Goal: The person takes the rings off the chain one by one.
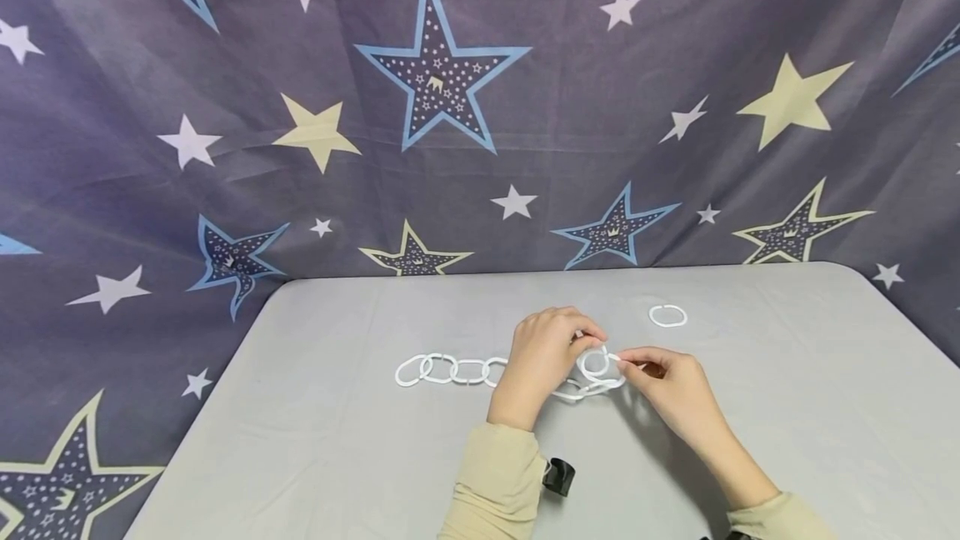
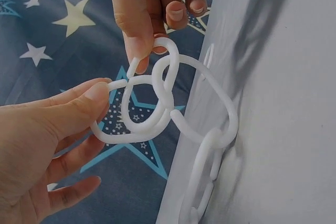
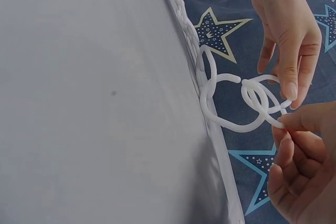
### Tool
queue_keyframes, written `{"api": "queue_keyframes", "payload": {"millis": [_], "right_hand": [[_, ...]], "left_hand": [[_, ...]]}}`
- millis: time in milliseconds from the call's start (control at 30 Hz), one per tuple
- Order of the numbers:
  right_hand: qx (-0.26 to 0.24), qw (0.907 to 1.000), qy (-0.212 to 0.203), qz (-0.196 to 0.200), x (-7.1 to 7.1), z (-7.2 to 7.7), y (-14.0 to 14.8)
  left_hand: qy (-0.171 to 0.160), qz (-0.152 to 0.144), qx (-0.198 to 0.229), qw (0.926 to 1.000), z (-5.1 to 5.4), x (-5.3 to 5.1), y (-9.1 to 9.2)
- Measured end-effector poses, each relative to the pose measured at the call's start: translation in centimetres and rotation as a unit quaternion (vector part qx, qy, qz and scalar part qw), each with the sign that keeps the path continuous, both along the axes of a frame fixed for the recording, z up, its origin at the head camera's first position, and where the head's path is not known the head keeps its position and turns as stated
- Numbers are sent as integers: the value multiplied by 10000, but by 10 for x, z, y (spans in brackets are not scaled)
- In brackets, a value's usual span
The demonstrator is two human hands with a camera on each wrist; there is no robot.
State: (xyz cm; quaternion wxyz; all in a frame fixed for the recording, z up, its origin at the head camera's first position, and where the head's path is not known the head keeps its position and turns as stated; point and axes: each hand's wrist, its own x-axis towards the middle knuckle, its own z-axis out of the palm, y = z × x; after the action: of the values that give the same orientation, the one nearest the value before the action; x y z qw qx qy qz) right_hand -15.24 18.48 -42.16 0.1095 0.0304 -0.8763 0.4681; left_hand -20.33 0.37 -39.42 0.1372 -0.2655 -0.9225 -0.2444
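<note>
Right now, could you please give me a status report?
Left hand, right hand: each pinching a white link. Chain partly on table. Loose link apart, nothing apparently obstructing.

**Grey tbl [image 1: 300,457] w/ chain [image 1: 454,370] + loose link [image 1: 669,325]**

It's lt-grey from where I stand, round-cornered at the back. Chain's white oval links lie in a row L of ctr, part hidden. Loose link, also white, sits apart, twd back R.
</note>
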Motion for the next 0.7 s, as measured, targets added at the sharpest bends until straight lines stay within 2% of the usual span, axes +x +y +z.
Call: {"api": "queue_keyframes", "payload": {"millis": [267,467,700], "right_hand": [[5,9996,291,56,-1,-2,-2],[50,9997,242,-32,-1,2,-1],[-6,9999,88,51,0,2,1]], "left_hand": [[46,7,-69,10000,-1,1,4],[252,187,-74,9995,-2,0,6],[233,465,289,9982,-3,0,6]]}}
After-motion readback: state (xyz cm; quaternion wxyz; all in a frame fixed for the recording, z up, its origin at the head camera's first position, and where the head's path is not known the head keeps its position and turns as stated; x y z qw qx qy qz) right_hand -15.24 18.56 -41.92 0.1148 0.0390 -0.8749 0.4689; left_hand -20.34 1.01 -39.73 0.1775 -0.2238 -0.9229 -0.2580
